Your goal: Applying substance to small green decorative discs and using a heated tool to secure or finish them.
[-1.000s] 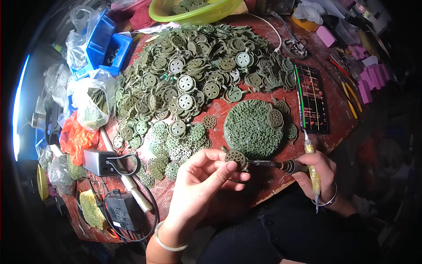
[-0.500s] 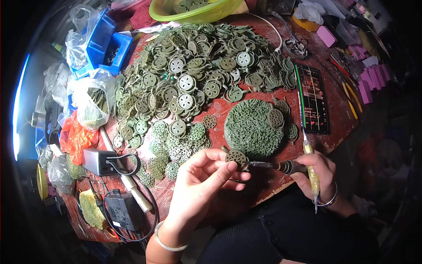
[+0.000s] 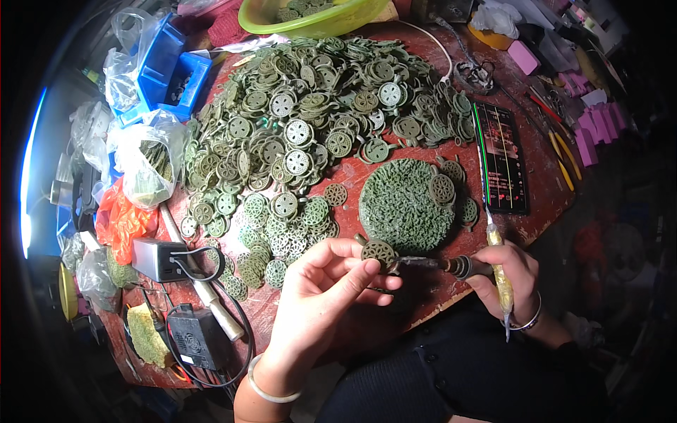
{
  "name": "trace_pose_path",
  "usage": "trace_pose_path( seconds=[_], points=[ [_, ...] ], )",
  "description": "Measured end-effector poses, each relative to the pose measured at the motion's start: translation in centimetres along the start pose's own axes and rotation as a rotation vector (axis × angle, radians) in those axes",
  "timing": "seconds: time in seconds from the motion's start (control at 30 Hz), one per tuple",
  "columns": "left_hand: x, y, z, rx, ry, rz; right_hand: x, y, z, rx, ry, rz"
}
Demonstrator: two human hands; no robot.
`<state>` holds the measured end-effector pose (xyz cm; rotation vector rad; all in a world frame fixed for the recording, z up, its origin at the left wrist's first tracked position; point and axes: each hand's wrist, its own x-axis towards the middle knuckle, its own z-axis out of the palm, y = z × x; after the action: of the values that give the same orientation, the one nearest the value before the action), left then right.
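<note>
My left hand [image 3: 314,303] pinches a round, dark green openwork pendant [image 3: 379,254] between thumb and fingers. In my right hand [image 3: 518,278] is a tool like a soldering iron [image 3: 460,267], its dark tip at the pendant's right edge; whether they touch I cannot tell. The same hand also keeps a thin, yellow-handled pointed tool [image 3: 503,285] upright across its fingers. Just beyond lies a rough round green block [image 3: 403,204], with an openwork pendant [image 3: 442,189] on its right edge. Flat lacy green discs [image 3: 289,240] spread beyond my left hand.
A large heap of green pendants [image 3: 310,106] covers the red table [image 3: 345,183]. At right lie a phone [image 3: 502,158] and yellow-handled pliers [image 3: 563,158]. Left stand a grey box [image 3: 159,259], a black adapter [image 3: 201,337] with cables, and blue bins [image 3: 187,84]. A yellow-green basin [image 3: 303,27] stands behind.
Both hands stay almost still, with the pendant and tools held as before. The picture on the phone's screen differs slightly.
</note>
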<state>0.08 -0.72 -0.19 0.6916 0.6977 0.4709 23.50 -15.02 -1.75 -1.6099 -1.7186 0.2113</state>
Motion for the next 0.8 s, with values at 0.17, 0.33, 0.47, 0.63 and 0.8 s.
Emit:
trace_pose_path(
  seconds=[0.17,0.33,0.47,0.63,0.8],
  points=[
    [0.04,0.05,0.10,-0.001,-0.002,0.001,0.02,0.07,0.01,0.007,0.008,0.000],
    [0.00,0.01,0.08,0.005,-0.002,0.000,0.05,-0.01,-0.05,-0.006,0.011,-0.003],
    [-0.01,0.03,0.14,0.001,0.004,0.002,0.14,-0.04,-0.04,0.004,0.008,-0.004],
    [0.06,0.00,0.07,0.009,-0.001,0.000,0.15,-0.01,-0.08,-0.006,-0.002,-0.010],
    [0.03,-0.07,0.07,0.000,0.004,-0.004,0.09,-0.01,-0.05,-0.008,0.000,0.006]
  ],
)
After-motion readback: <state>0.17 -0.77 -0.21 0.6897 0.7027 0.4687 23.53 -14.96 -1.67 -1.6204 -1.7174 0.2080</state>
